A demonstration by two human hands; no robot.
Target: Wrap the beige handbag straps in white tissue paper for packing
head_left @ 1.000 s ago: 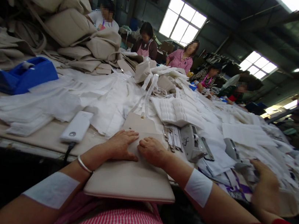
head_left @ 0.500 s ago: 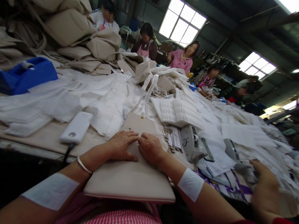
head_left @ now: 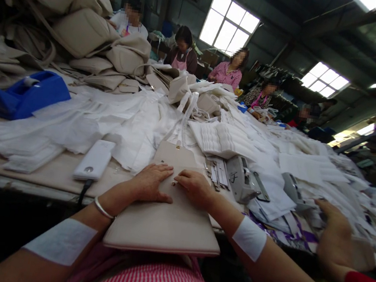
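Observation:
A beige handbag (head_left: 165,229) lies in front of me, its near end jutting over the table edge and its flap (head_left: 175,153) laid open away from me. My left hand (head_left: 152,182) rests flat on the bag, fingers stretched out. Beside it my right hand (head_left: 195,188) has its fingers curled into a pinch, the tips right by a small metal clasp (head_left: 174,183) on the bag. Whatever is between those fingertips is too small to make out. A strap wrapped in white (head_left: 186,117) runs off beyond the flap.
A white power bank (head_left: 95,159) with a cable and a blue tape dispenser (head_left: 28,93) stand at left. Grey tape dispensers (head_left: 241,179) and white foam sheets (head_left: 219,138) lie at right. Beige bags (head_left: 81,30) are piled back left. A co-worker's hand (head_left: 336,232) reaches in at right.
My right hand has drawn slightly right, away from the left hand, its fingers more curled, and the clasp shows more clearly. My left hand stays flat on the bag.

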